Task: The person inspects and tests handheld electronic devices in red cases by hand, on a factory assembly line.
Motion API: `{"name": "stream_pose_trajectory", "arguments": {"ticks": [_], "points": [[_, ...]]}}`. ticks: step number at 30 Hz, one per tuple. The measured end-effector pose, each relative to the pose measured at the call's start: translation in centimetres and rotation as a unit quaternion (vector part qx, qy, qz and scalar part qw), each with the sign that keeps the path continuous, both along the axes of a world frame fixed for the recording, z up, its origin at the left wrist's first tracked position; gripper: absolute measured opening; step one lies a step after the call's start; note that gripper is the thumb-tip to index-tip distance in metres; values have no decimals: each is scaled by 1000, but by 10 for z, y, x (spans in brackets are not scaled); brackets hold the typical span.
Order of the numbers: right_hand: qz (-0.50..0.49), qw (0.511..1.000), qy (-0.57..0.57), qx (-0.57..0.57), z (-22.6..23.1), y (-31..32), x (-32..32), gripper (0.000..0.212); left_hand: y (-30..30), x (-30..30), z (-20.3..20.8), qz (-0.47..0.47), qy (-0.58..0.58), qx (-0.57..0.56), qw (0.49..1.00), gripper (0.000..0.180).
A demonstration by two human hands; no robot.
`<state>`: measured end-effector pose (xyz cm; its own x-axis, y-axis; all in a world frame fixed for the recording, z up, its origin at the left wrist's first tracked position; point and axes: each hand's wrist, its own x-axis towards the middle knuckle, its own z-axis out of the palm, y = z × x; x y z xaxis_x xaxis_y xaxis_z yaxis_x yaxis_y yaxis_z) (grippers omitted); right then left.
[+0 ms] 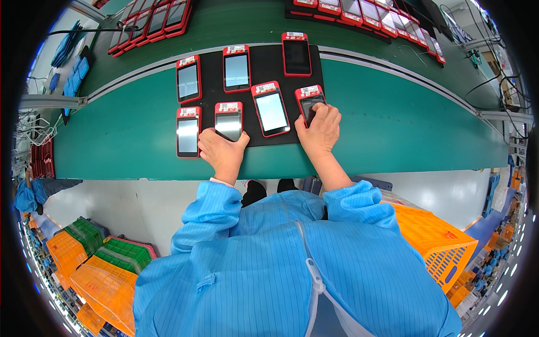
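Red-cased handheld terminals with labels across their tops lie on a black mat (pixel 264 67). My left hand (pixel 223 154) is closed around the lower end of one handheld terminal (pixel 228 124), thumb at its right edge and fingers at its left; its screen is lit grey. My right hand (pixel 320 132) grips a dark-screened handheld terminal (pixel 308 101) at the mat's right edge, covering its lower part. Between my hands sits a tilted terminal with a bright white screen (pixel 272 111). Left of my left hand is another lit terminal (pixel 187 136). Along the back are a lit pair (pixel 236 71) (pixel 188 82) and a dark one (pixel 296 56).
The green worktop (pixel 393 121) has a metal rail (pixel 135 74) behind the mat. Beyond it, rows of similar terminals stand at the back left (pixel 159 21) and back right (pixel 365 14). Orange crates (pixel 435 236) are beside me on the right; orange and green crates (pixel 120 255) are on the left.
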<state>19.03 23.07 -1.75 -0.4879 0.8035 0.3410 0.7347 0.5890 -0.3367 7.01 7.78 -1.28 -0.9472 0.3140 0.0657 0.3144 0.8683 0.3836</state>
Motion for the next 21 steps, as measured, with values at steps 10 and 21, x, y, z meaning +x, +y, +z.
{"name": "stream_pose_trajectory", "arguments": {"ticks": [10,21], "points": [[-4,1000,18,-4,0,-3,1,42,-3,2,5,3,-5,11,1000,67],[-4,998,16,-58,6,5,9,56,-30,-33,36,-202,-55,46,977,52]]}}
